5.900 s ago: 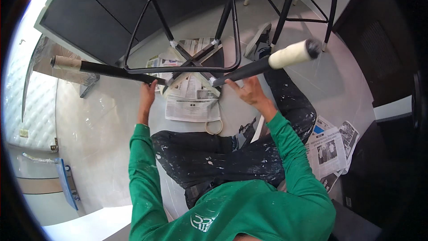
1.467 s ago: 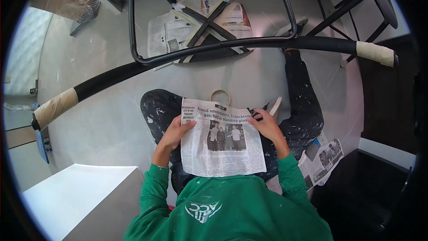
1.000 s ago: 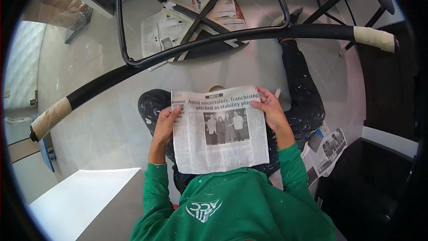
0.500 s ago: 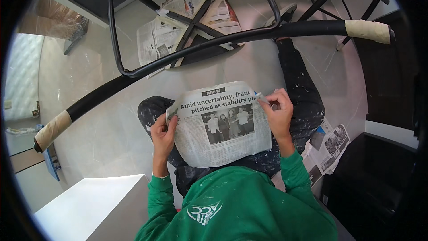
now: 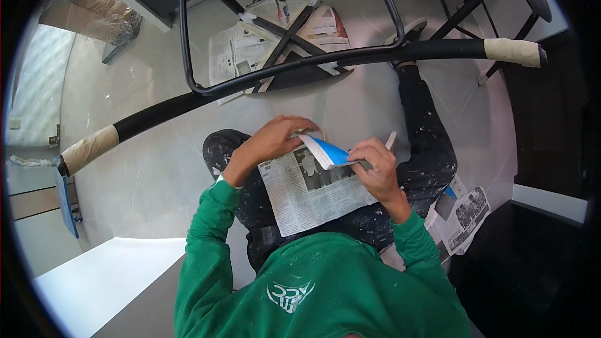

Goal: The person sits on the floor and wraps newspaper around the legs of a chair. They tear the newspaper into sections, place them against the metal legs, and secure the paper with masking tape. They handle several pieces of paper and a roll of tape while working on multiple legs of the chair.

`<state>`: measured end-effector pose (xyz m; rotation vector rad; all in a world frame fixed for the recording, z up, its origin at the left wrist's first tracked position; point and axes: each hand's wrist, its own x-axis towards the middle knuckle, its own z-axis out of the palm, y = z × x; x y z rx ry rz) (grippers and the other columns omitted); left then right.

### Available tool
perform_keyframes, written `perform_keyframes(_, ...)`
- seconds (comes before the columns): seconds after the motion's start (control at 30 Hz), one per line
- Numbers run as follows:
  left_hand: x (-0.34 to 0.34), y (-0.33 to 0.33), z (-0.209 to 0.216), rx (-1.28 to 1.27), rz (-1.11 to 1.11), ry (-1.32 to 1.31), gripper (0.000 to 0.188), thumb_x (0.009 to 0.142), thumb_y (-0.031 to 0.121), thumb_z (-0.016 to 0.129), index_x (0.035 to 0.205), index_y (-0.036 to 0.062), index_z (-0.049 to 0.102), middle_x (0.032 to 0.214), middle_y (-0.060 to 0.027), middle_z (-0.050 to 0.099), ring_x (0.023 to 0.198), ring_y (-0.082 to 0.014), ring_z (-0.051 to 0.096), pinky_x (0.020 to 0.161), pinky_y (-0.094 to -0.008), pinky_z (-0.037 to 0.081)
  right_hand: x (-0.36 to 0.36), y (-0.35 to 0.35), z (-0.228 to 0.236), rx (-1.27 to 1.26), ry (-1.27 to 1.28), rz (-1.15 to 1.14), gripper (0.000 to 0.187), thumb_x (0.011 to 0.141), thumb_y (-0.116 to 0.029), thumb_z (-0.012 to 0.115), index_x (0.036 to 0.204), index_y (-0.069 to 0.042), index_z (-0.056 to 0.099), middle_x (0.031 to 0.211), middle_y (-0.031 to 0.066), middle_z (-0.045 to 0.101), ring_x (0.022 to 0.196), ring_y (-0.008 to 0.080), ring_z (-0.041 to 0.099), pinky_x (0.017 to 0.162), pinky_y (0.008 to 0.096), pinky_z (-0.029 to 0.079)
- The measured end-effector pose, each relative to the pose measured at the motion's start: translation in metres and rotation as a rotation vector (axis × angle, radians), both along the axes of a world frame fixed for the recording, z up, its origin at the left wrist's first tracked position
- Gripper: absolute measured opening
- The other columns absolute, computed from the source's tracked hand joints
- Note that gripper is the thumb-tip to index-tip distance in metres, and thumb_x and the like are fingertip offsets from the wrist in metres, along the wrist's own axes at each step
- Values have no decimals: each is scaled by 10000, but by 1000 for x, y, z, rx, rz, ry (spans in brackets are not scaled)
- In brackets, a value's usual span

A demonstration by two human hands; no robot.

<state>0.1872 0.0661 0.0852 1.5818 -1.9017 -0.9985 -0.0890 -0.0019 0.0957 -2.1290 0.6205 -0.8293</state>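
A newspaper sheet [image 5: 300,209] lies across my lap, its top edge turned over toward me so that a blue-and-white strip of the back shows. My left hand [image 5: 273,143] is closed on the far left part of this folded edge, its fingertips partly hidden behind the paper. At the right end of the fold, my right hand [image 5: 377,166] pinches the paper between thumb and fingers. A narrow pale end of the fold sticks up past the right fingers.
Ahead stands an upturned black metal-framed chair [image 5: 288,39] over spread newspaper [image 5: 228,56]; its long bar has beige-wrapped ends [image 5: 511,52]. More newspaper [image 5: 460,219] lies right of my leg. A white box [image 5: 113,275] is at lower left, plastic-wrapped material [image 5: 103,12] at upper left.
My left hand has moved from the sheet's left edge up and right to its top edge. The top of the sheet has been folded over, covering the headline and showing blue.
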Motion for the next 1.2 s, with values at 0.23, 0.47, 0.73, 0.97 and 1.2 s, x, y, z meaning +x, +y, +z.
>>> perform_keyframes(0.23, 3, -29, -41, 302, -50, 502, 300, 955, -25, 538, 1218, -10, 683, 1112, -96, 713, 1007, -157, 664, 930, -303, 533, -17, -8, -22, 38, -16, -38, 241, 689, 133, 738, 835, -54, 694, 938, 82, 684, 920, 265, 660, 774, 355, 530)
perform_keyframes(0.47, 2, -43, -46, 655, -14, 575, 258, 1018, 55, 550, 1218, -4, 702, 1043, -39, 739, 933, -84, 661, 858, -246, 548, -31, -2, -43, -94, 9, -180, 396, 725, 106, 743, 1079, -71, 720, 983, 100, 665, 941, 269, 646, 796, 377, 524)
perform_keyframes(0.73, 1, -63, -48, 502, -164, 555, 379, 929, -20, 537, 1263, 19, 712, 1139, -70, 755, 956, -101, 667, 895, -254, 532, -16, -29, -17, -76, 78, -294, 451, 739, 49, 766, 1171, -72, 720, 911, 74, 616, 844, 268, 630, 754, 362, 512)
perform_keyframes(0.97, 4, -68, -41, 554, -81, 668, 396, 895, -15, 544, 1250, 4, 718, 1177, -92, 749, 989, -144, 685, 929, -260, 528, -25, -36, -3, -165, 27, -61, 223, 695, 96, 759, 840, -74, 767, 909, 61, 630, 837, 255, 634, 709, 371, 516)
perform_keyframes(1.2, 10, -68, -41, 592, -42, 733, 342, 926, 107, 647, 1244, 4, 723, 1200, -93, 739, 1052, -147, 672, 947, -278, 520, -42, -17, -22, -49, 91, 11, 178, 677, 50, 787, 806, -68, 751, 1074, 112, 648, 986, 286, 616, 812, 372, 524)
